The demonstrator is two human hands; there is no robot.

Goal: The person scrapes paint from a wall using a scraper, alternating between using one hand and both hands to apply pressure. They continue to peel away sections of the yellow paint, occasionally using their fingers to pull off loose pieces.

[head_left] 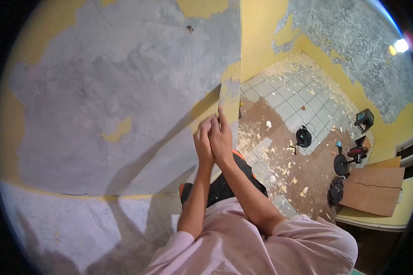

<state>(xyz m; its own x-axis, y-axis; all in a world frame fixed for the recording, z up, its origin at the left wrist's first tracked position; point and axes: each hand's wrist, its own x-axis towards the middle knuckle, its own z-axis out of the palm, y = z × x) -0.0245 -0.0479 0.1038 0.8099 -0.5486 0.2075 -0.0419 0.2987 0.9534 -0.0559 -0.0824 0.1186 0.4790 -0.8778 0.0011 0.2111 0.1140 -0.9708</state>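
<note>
Both my hands are close together at the wall's outer corner. My right hand [221,137] is wrapped round the handle of a scraper [220,98], its index finger stretched along the tool. Against it presses my left hand [203,137], fingers curled at the same handle, which the hands hide. The thin blade is seen nearly edge-on and points up along the wall [137,87], close to the patchy yellow paint [231,75] at the corner. Most of this wall is bare grey plaster with yellow remnants.
Paint flakes [287,172] litter the tiled floor [280,98] to the right. Farther off are a black bag [303,136], a fan [357,153], a dark stool [365,120], a backpack [336,190] and a wooden board [374,188]. The corner edge runs vertically beside my hands.
</note>
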